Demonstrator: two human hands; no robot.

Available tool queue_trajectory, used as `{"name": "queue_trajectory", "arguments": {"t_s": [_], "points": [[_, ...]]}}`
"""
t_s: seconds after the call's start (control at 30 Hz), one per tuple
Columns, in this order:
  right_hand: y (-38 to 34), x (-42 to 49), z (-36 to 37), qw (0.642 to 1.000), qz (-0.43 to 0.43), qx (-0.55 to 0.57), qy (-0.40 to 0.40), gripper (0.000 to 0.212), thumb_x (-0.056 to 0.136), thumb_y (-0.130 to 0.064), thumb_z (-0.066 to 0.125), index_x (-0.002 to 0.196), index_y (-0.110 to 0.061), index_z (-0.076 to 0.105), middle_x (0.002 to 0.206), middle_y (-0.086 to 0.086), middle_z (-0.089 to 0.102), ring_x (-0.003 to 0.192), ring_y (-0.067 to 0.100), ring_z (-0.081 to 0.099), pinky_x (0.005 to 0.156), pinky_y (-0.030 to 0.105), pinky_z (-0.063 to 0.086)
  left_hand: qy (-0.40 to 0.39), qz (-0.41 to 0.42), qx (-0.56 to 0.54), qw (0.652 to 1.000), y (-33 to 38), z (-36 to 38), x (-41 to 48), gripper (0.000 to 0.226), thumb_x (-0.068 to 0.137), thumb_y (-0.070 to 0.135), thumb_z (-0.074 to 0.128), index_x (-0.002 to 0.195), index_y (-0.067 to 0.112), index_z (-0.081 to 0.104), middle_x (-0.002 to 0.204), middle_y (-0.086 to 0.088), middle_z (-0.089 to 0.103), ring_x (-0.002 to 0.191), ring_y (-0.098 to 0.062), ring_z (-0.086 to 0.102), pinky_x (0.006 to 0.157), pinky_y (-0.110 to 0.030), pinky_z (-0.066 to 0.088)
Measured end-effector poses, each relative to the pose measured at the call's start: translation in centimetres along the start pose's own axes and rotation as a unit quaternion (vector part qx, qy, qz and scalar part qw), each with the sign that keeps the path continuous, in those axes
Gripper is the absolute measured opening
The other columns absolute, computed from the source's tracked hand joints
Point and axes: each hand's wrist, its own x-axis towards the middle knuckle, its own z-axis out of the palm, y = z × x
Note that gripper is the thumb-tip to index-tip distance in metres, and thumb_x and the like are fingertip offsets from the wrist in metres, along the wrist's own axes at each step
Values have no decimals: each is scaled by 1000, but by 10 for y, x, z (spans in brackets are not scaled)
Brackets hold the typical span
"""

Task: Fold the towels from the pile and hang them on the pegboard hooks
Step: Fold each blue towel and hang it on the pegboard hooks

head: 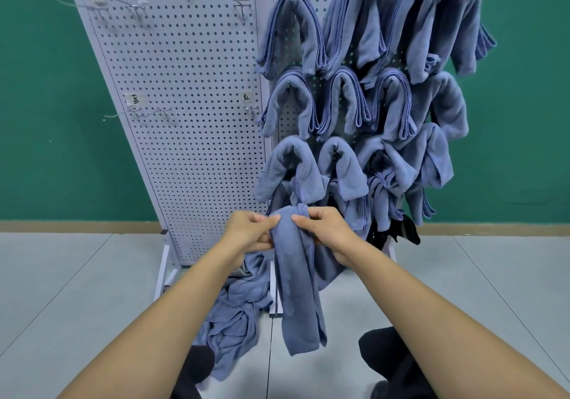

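Note:
A folded blue towel point(297, 287) hangs down in a long strip from both my hands, in front of the pegboard's lower edge. My left hand point(249, 230) pinches its top left edge and my right hand point(324, 229) grips its top right side. A loose pile of blue towels point(234, 315) lies on the floor at the foot of the white pegboard point(185, 121). Several folded blue towels point(354, 105) hang on hooks over the right pegboard panel. The hook behind the held towel's top is hidden.
The left panel carries bare metal hooks point(145, 112) under small paper labels. A black item point(398, 232) hangs low on the right panel. The pegboard's white feet point(163, 275) stand on grey floor tiles before a green wall. Dark shoes point(388, 358) show below.

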Motion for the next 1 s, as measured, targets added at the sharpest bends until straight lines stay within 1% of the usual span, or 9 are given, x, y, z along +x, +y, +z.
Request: {"name": "queue_trajectory", "arguments": {"t_s": [0.1,0.2,0.27,0.37,0.57,0.67,0.73,0.83,1.0], "points": [[0,-2,3,1000,-8,15,-1,31,89,-17,67,97,12,62,84,11,61,81,16,54,79,35,48,-56,-17,-26,998,-3,1,-6,18,89,22,66,88,5,68,74,-5,66,63,-12,62,60,-22,57],[-1,-2,3,1000,1,4,-11,16,91,-13,62,95,2,66,83,8,65,79,14,58,78,34,51,3,41,21,999,-5,-1,-2,24,91,20,63,88,-3,69,75,-6,64,70,-15,60,58,-18,56],[-3,-1,1,999,15,-30,-1,9,91,-9,57,83,-8,61,71,2,58,70,14,53,71,34,48,46,81,75,993,-5,-2,2,25,91,17,62,86,-7,69,78,-12,63,75,-20,61,62,-22,57],[-3,2,-7,995,17,-86,47,20,91,-8,45,72,-13,42,61,1,37,60,16,34,54,28,30,91,113,83,986,-2,-7,5,21,91,15,62,73,7,69,79,-14,68,76,-22,63,72,-32,58],[-9,7,-42,973,-50,-184,131,41,101,-17,41,62,-15,27,58,0,25,54,13,23,48,24,20,94,59,-142,984,12,-36,4,22,97,16,54,76,11,59,63,3,61,53,-3,59,68,-21,53],[-10,7,-58,955,-39,-266,125,51,101,-23,46,56,-15,23,53,3,24,42,15,30,37,14,26,109,45,-179,977,13,-49,7,19,97,16,53,79,11,59,73,0,61,65,-9,60,70,-24,53],[-6,8,-66,971,-1,-203,126,50,99,-29,50,56,-12,30,54,10,30,45,18,47,39,9,38,121,32,-203,971,12,-57,10,18,97,16,53,82,10,59,79,-3,63,70,-12,60,70,-25,54],[-4,9,-71,988,68,-39,136,43,97,-38,51,74,-2,55,71,15,52,71,28,59,62,31,59,128,4,-237,963,8,-69,12,14,96,15,54,85,9,60,81,-4,65,71,-13,63,65,-23,55],[-9,10,-77,977,107,149,108,26,95,-34,56,87,-11,62,63,-2,65,71,17,63,76,34,55,118,-44,-274,953,5,-81,15,11,95,17,57,85,13,56,80,0,61,67,-9,57,60,-19,49]]}}
